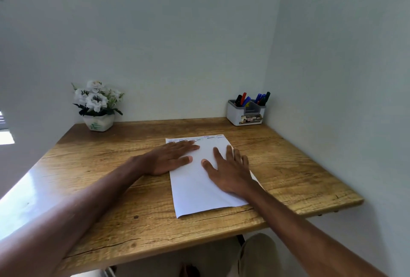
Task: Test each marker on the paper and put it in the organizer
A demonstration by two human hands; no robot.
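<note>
Nearest, under the front edge of the wooden table (111, 221): a knee in light trousers (257, 252), dark shapes below too dim to tell. Above that, two bare forearms reaching in from the lower corners, crossing the near edge. On the table, a white sheet of paper (195, 190) lying a little right of centre, slightly skewed, its near corner just short of the front edge. Left hand (170, 159) flat, palm down, fingers spread loosely, half on the paper's left margin and half on bare wood, holding nothing. Right hand (226, 170) likewise flat and splayed, empty, pressed on the paper's right side, covering part of that edge. Short coloured test strokes (208, 137) along the paper's far edge, just beyond the left fingertips. Bare wood to the left, wide and glossy with window glare; narrower strip to the right before the table's rounded edge and the side wall. At the far left corner, a pot of white flowers (97, 108) against the wall. At the far right corner, the grey organizer (237, 114), markers (253, 99) standing upright and leaning in its compartments, well apart from both hands, nothing lying between it and the paper.
</note>
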